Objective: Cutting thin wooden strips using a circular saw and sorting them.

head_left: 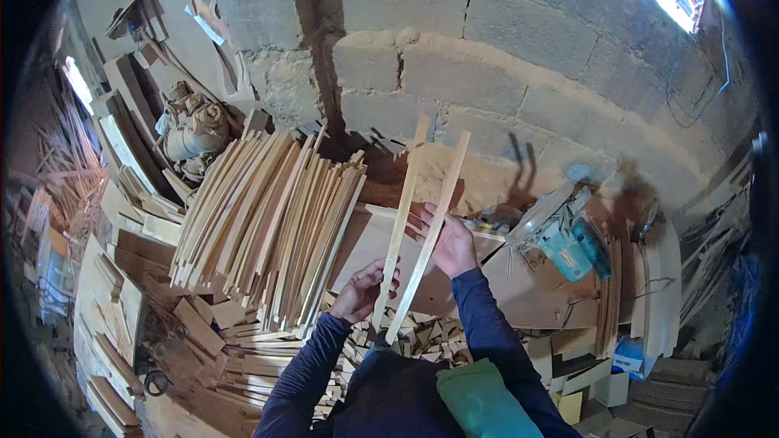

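To the far left of the two slats I held, offcuts and boards [114, 308] lay heaped on the floor. Nearer, just left of the slats, a big bundle of thin wooden strips [268, 227] leaned fanned out against the block wall [503, 57]. My left hand [361, 292] was curled around the lower part of the left slat [401, 219], fingers closed on it. My right hand [446, 243] gripped the right slat [434, 227] a little higher, thumb and fingers wrapped over it. Both slats stood nearly upright, close together, above the cluttered worktop [381, 235]. Below them small wood blocks [422, 337] were piled. To the right of the slats lay what seemed to be a teal power tool [568, 247], then stacked boards [641, 292] on edge.
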`<state>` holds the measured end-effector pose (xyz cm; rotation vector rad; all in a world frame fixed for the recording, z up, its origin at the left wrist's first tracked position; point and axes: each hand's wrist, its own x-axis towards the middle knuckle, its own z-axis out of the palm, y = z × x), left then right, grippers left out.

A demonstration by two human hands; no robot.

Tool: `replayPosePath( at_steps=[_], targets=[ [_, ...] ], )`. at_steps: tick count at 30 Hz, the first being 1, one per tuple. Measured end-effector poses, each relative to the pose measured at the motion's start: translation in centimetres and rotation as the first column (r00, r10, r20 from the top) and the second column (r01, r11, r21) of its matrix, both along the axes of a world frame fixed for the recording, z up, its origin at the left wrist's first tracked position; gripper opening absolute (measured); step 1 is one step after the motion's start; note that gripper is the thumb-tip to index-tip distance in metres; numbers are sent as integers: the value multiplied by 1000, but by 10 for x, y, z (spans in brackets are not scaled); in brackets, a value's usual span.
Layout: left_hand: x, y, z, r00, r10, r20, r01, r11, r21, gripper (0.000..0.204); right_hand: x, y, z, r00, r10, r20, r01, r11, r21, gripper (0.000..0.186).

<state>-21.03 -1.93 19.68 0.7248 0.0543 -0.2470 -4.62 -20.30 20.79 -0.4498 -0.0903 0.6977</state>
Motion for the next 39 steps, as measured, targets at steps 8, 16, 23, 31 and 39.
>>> replayPosePath(
  at_steps=[8, 16, 23, 31, 39],
  targets=[
    [7, -7, 7, 999, 32, 5, -32, 998, 51, 56, 0, -2, -4, 998, 25, 54, -27, 999, 32, 51],
    [12, 3, 16, 982, 163, 98, -189, 781, 595, 22, 16, 9, 27, 916, -312, 252, 367, 904, -218, 20],
    [-32, 2, -9, 982, 145, 118, -185, 686, 704, 24, 15, 8, 79, 850, -362, 383, 496, 796, -348, 14],
    [-54, 9, -16, 974, 224, 42, -196, 728, 657, 22, 10, 14, 85, 884, -257, 390, 414, 818, -400, 17],
    [-52, 3, -3, 953, 302, 1, -248, 779, 576, 23, 14, 7, 62, 877, -145, 459, 319, 889, -329, 33]
  ],
)
